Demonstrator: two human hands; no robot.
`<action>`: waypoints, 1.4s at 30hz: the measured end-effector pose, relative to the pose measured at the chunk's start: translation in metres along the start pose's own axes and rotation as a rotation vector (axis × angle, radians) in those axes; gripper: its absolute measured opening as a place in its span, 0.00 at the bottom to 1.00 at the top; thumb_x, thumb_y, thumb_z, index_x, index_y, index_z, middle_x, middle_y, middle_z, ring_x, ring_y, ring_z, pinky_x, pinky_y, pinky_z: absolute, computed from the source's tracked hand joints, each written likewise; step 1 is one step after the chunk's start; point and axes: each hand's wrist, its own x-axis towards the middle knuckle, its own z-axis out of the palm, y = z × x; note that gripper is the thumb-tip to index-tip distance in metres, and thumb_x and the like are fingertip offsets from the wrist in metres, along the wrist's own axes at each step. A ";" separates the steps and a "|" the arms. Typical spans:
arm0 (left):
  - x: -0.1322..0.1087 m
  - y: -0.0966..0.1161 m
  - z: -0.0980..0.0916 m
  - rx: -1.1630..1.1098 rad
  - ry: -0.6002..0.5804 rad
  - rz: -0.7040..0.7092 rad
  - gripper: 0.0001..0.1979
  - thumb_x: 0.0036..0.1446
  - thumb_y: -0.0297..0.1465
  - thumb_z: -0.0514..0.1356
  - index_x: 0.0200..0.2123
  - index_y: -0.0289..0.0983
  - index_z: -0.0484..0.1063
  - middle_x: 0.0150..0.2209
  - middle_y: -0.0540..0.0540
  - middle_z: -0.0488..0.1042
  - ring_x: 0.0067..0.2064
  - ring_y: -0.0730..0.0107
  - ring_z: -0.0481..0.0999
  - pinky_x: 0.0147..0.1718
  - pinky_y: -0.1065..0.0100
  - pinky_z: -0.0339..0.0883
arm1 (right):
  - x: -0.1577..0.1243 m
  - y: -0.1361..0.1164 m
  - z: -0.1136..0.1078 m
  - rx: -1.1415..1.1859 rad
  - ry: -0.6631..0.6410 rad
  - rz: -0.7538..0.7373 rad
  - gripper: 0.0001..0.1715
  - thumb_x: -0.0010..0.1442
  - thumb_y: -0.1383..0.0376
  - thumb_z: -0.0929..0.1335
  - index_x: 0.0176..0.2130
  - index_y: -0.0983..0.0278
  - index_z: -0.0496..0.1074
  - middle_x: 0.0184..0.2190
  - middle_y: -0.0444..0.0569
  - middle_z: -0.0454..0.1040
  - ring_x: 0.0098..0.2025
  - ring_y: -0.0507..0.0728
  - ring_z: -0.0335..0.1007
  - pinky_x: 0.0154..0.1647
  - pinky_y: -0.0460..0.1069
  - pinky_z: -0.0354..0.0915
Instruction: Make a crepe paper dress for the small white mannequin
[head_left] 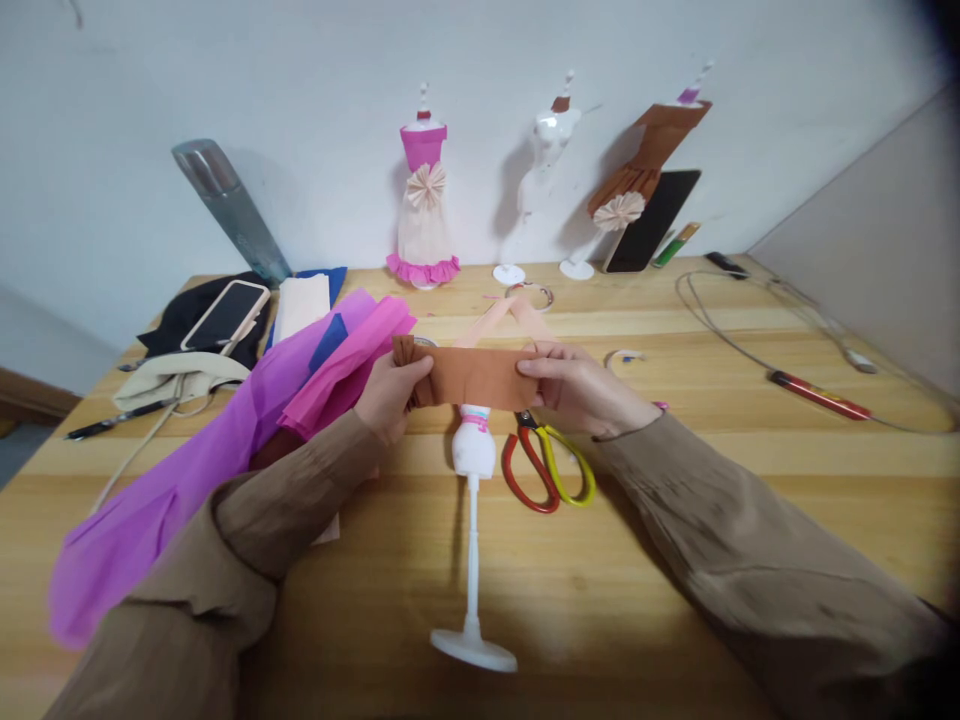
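Note:
A brown strip of crepe paper (476, 377) is stretched level between my two hands. My left hand (391, 395) pinches its left end, where the paper is gathered in folds. Thumb and fingers of my right hand (562, 385) grip the flat right end. Behind and below the strip lies a small white mannequin (474, 450) on a stand, its base toward me; a pink band circles its waist, and the strip hides its upper body. Scissors (544, 465) with one red and one yellow handle lie just right of the mannequin, blades partly hidden by my right hand.
Purple paper (172, 500) and pink paper (337, 370) lie at left, near a phone (225, 315) and a pen (112, 420). Along the wall stand a bottle (232, 210), a pink-dressed mannequin (424, 200), a bare one (529, 190) and a brown-dressed one (649, 150). A red glue gun (817, 395) with cable lies right.

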 end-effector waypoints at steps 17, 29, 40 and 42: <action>-0.015 0.004 0.003 0.099 -0.399 -0.142 0.16 0.38 0.30 0.74 0.32 0.32 0.75 0.26 0.48 0.75 0.26 0.72 0.74 0.26 0.72 0.68 | -0.017 -0.001 0.018 -0.417 -0.029 -0.150 0.20 0.45 0.54 0.76 0.24 0.65 0.70 0.18 0.41 0.68 0.19 0.48 0.61 0.21 0.45 0.56; -0.011 0.000 0.005 -0.065 -0.241 -0.165 0.16 0.34 0.22 0.74 0.28 0.32 0.74 0.28 0.49 0.77 0.32 0.72 0.77 0.35 0.71 0.70 | -0.016 0.000 0.017 -0.430 -0.019 -0.183 0.20 0.46 0.53 0.76 0.24 0.65 0.70 0.17 0.40 0.67 0.19 0.47 0.59 0.21 0.44 0.54; -0.026 -0.003 0.011 0.077 -0.497 -0.183 0.24 0.38 0.39 0.75 0.36 0.31 0.76 0.33 0.45 0.77 0.37 0.67 0.77 0.36 0.70 0.68 | -0.023 0.007 0.034 -0.437 -0.079 -0.141 0.24 0.44 0.49 0.76 0.25 0.63 0.67 0.17 0.39 0.66 0.19 0.47 0.61 0.21 0.45 0.58; -0.026 -0.002 0.010 0.107 -0.518 -0.220 0.23 0.34 0.33 0.77 0.36 0.31 0.77 0.34 0.44 0.78 0.38 0.67 0.77 0.38 0.69 0.68 | -0.024 0.006 0.034 -0.445 -0.085 -0.145 0.24 0.44 0.48 0.76 0.25 0.63 0.68 0.17 0.39 0.66 0.19 0.48 0.61 0.22 0.45 0.59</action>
